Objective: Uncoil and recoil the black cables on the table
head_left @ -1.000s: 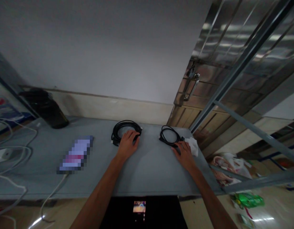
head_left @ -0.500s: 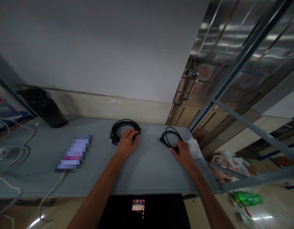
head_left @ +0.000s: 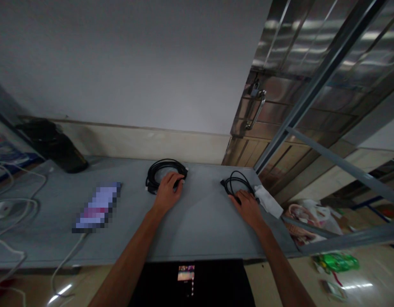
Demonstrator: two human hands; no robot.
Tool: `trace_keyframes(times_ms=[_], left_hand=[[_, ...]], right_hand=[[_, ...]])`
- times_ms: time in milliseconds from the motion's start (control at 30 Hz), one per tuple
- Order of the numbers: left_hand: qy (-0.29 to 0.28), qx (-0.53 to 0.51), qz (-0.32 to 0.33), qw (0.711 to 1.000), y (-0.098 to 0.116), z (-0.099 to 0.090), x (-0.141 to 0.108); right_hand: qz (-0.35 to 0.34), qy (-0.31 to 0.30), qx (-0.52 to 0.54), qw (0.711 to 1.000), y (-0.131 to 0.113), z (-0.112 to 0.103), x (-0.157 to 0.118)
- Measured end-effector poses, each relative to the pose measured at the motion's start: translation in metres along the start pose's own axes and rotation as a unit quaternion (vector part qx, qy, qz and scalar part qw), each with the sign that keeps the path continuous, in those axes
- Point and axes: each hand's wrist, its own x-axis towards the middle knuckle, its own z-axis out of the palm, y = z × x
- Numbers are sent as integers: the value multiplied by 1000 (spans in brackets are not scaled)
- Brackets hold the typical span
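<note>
On the grey tabletop lie two coils of black cable. My left hand (head_left: 168, 190) is closed over the near right side of the thicker coil (head_left: 151, 174), which sits close to the wall. The smaller, looser coil (head_left: 230, 182) is farther right, with my right hand (head_left: 248, 207) closed on its near edge. Fingers hide part of each coil. Beside the right hand, a crumpled white paper or cloth (head_left: 269, 202) touches or nearly touches the smaller coil and reaches the table's right edge.
A phone (head_left: 97, 207) with a cable plugged in lies left of my left arm. Behind it leans a dark bottle (head_left: 61, 147). White cords (head_left: 29, 204) and a white adapter (head_left: 0, 210) are at far left. A grey metal frame (head_left: 299, 113) borders the right side.
My right hand has slid a little to the right with the smaller coil. The white paper or cloth has shifted right too. My left hand stays on the thicker coil.
</note>
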Motion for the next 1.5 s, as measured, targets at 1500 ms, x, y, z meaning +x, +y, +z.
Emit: trace_keyframes(times_ms=[1500], left_hand=[[5,-30,-17,999,5,-1,3]], right_hand=[[114,16,66,991,-8,-7,-4]])
